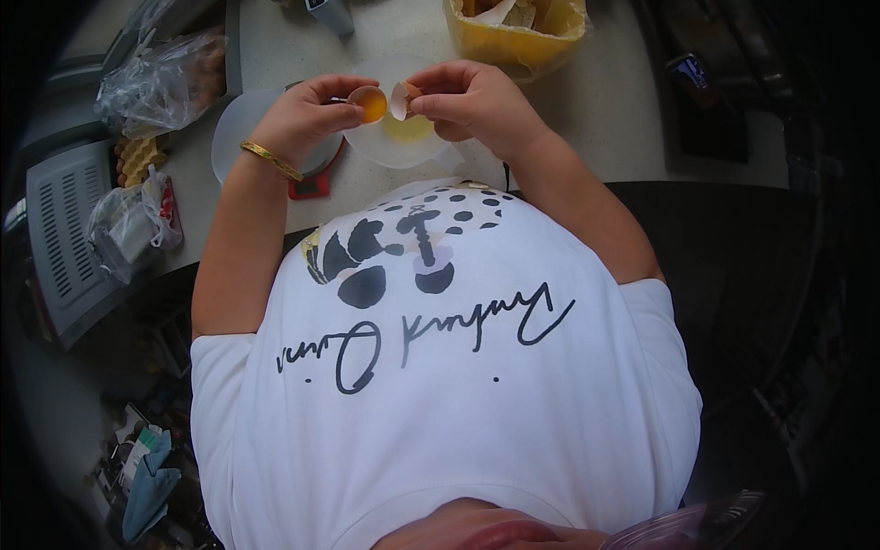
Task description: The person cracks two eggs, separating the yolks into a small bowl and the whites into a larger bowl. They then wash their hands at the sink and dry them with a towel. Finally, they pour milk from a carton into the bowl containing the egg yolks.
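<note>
Above a translucent plastic bowl (pixel 364 148), my left hand (pixel 313 106) holds half of a brown eggshell with an orange yolk (pixel 372 106) in it. My right hand (pixel 471 100) grips the other eggshell half (pixel 401 102), its pale inside turned towards the yolk; the two halves are slightly apart. Clear, yellowish egg white (pixel 409 129) lies in the bowl under them. A second translucent bowl (pixel 230 134) stands to the left, over a red kitchen scale (pixel 313 185), partly hidden by my left hand and wrist.
A yellow bin with a plastic liner (pixel 519 41) holds scraps at the counter's far side. Plastic bags (pixel 161 86), a yellow egg tray with brown eggs (pixel 137 159) and a grey slotted rack (pixel 69 227) are at the left. A phone (pixel 691 72) lies at the right.
</note>
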A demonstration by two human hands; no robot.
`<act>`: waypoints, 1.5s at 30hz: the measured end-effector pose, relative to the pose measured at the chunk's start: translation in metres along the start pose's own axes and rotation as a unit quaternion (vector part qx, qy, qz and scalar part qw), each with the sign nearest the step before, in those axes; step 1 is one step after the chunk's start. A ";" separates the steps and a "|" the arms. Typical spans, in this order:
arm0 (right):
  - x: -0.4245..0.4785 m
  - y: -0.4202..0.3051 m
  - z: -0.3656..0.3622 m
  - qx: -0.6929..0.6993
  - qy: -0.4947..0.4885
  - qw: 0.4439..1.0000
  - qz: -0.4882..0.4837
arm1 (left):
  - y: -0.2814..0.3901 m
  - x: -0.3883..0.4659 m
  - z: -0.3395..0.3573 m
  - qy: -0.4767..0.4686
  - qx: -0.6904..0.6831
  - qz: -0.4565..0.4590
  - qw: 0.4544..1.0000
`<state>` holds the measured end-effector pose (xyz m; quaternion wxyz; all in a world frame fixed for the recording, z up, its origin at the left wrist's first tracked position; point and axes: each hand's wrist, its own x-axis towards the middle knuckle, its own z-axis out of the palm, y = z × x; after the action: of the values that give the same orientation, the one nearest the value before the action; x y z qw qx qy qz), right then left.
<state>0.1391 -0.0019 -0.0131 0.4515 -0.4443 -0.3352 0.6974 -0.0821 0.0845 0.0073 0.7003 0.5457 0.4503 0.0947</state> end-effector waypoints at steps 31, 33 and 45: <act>0.019 0.015 -0.001 -0.188 0.032 0.982 -0.002 | 0.013 -0.015 -0.022 0.028 0.005 0.048 0.998; 0.019 0.015 -0.003 -0.186 0.033 0.982 -0.004 | 0.015 -0.024 -0.033 0.045 0.010 0.050 0.998; 0.012 -0.004 -0.008 0.003 -0.048 0.999 0.012 | -0.042 -0.035 -0.088 0.299 0.538 -0.031 0.788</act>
<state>0.1458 0.0110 -0.0168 0.4282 -0.4129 -0.3491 0.7240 -0.1816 0.1059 -0.0095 0.1264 0.7641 0.6321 -0.0261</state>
